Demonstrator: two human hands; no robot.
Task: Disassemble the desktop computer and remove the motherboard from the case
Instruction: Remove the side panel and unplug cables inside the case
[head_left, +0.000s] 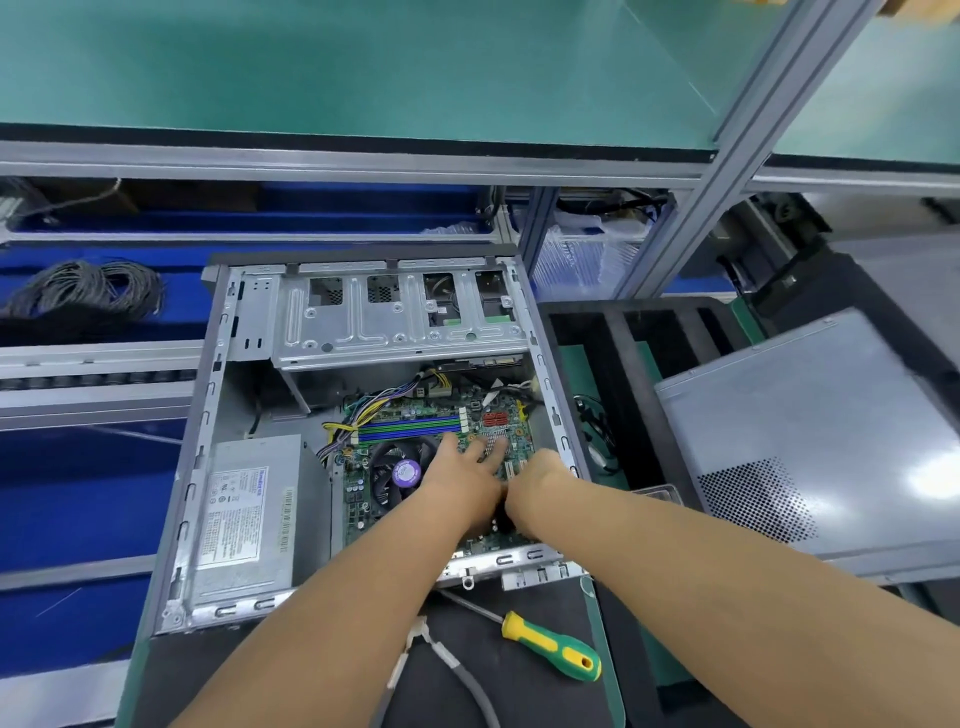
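Note:
An open grey desktop case (208, 410) lies flat on the bench. Inside sits the green motherboard (415, 410) with blue and green memory slots and a black CPU fan (395, 470). My left hand (462, 473) rests on the board to the right of the fan, fingers stretched out over a chip. My right hand (535, 483) is just beside it, curled downward over something dark at the board's near right part; what its fingers hold is hidden. A silver power supply (249, 514) fills the case's left side.
A green and yellow screwdriver (550, 644) lies on the black mat in front of the case, next to a loose grey cable (462, 670). The removed side panel (810, 431) lies to the right. A metal drive cage (395, 317) spans the case's far end. Coiled cables (88, 291) sit at the left.

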